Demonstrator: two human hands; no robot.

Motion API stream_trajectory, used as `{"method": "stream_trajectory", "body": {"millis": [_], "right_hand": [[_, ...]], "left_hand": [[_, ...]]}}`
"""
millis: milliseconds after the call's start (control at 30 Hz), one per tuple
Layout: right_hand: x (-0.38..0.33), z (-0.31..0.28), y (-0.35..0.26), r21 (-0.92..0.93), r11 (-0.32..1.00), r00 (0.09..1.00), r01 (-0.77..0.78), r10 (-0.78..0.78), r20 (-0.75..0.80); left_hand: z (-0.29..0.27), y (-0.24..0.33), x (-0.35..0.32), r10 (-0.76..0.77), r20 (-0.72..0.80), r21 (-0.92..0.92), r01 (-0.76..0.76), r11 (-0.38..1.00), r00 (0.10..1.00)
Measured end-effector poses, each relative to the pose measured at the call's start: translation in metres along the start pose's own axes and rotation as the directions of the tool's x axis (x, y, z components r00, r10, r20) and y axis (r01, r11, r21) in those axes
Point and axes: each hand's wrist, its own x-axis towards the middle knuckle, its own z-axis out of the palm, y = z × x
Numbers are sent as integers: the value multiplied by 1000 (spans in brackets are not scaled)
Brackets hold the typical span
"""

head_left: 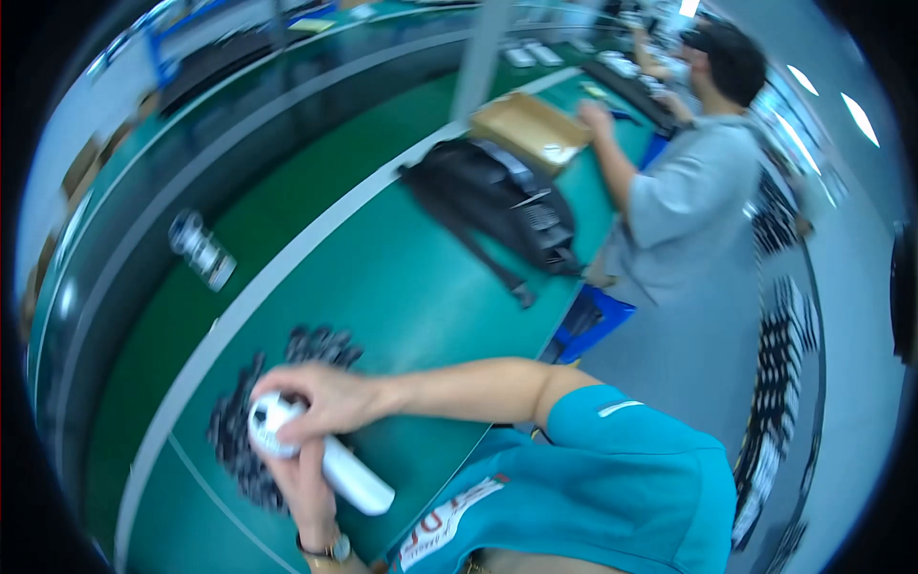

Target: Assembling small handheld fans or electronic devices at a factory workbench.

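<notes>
Both my hands are closed around a white device with a round head (271, 422), which has dark spots on its face. My right hand (337, 397) reaches in from the right and grips the head from above, fingers curled over its top. From below, my left hand (304, 478), with a watch at the wrist, holds it too. A white cylinder (359, 478) sticks out beside my left hand; my fingers hide whether it joins the head. Around and beneath my hands lies a pile of small black parts (234, 440), blurred, on the green table (354, 258).
A black backpack (497, 201) lies farther along the table, with an open cardboard box (529, 129) behind it. A co-worker (688, 191) in grey stands at the right edge. Past the pale rail, a white cylindrical object (202, 252) lies on the green surface. A blue bag (595, 323) hangs by the near edge.
</notes>
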Motion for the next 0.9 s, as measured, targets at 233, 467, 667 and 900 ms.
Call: {"method": "stream_trajectory", "body": {"millis": [233,467,667,900], "right_hand": [[-6,0,-13,89,993,996,-74,78,-32],[-2,-11,-21,295,955,995,-25,52,-83],[-8,-15,-26,-243,967,985,78,-113,-134],[-14,-10,-48,-56,998,990,-7,-1,-144]], "left_hand": [[1,-1,0,57,-2,-26,-58,998,998],[23,13,-8,121,74,55,-125,991,990],[21,22,-10,-149,153,211,115,971,977],[46,41,-19,222,153,554,-270,788,963]]}}
